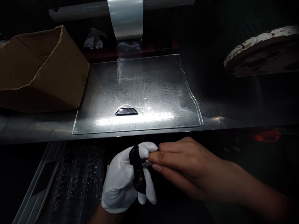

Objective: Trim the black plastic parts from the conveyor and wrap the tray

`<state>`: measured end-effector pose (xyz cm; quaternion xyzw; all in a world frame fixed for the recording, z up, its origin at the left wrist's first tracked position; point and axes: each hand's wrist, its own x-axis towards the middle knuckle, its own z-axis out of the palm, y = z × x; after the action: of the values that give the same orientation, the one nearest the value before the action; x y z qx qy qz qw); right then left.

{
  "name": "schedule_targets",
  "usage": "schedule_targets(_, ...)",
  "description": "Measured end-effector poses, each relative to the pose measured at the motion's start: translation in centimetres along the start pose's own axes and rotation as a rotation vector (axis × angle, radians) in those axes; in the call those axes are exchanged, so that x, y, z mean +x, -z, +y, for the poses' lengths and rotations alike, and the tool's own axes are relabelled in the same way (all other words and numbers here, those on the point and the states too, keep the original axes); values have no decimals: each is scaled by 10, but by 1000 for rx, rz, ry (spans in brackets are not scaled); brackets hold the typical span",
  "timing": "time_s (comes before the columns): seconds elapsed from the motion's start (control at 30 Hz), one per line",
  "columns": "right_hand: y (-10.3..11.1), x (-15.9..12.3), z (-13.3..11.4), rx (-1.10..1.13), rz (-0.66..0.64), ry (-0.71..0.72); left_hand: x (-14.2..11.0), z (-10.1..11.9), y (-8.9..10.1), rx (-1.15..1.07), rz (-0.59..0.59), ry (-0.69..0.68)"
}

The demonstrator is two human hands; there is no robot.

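My left hand (119, 183), in a white glove, is closed around a small black curved part (137, 169) in front of the table edge. My bare right hand (184, 165) pinches a small metal blade (147, 163), its tip against or very near the black part. Most of the blade's handle is hidden in my fingers. On the glass sheet (158, 90) beyond my hands lies a dark trapezoid-shaped piece (126, 111) on thin clear film.
An open cardboard box (60, 71) stands at the left. A strip of film (127, 18) hangs from a bar (81, 12) at the back. Clear plastic trays (77, 183) lie low at left, an orange-red object (267, 136) at right. A worn round-edged object (261, 53) sits at far right.
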<state>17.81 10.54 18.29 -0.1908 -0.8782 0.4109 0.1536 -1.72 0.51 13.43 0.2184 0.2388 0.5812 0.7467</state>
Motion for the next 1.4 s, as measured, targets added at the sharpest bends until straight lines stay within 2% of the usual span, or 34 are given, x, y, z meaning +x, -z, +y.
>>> schedule_targets(0.13, -4, -1, -3, 27, -63, -6, 1, 1, 4, -4, 35, 21)
schedule_targets(0.27, -7, -3, -5, 76, -58, -10, 0, 3, 8, -20, -22, 11)
schedule_targets(0.4, 6, -8, -6, 99, 140, -75, -1, 7, 7, 84, 20, -33)
schedule_targets(0.5, 23, -8, -6, -10, 238, -104, -3, 13, 0, 189, 99, 30)
schedule_targets(0.57, 32, -5, -8, -116, 227, -61, -5, 15, -4, 188, 124, 58)
schedule_targets(0.7, 37, 7, -12, -314, 118, 14, -10, 16, -10, 155, 111, 118)
schedule_targets(0.87, 36, 13, -15, -371, 42, 33, -14, 18, -14, 233, 124, 148)
schedule_targets(1.23, 32, 13, -18, -520, 67, 15, -10, 23, -19, 282, 224, 270)
schedule_targets(1.4, 30, 13, -17, -533, 66, -21, -8, 25, -20, 272, 217, 282)
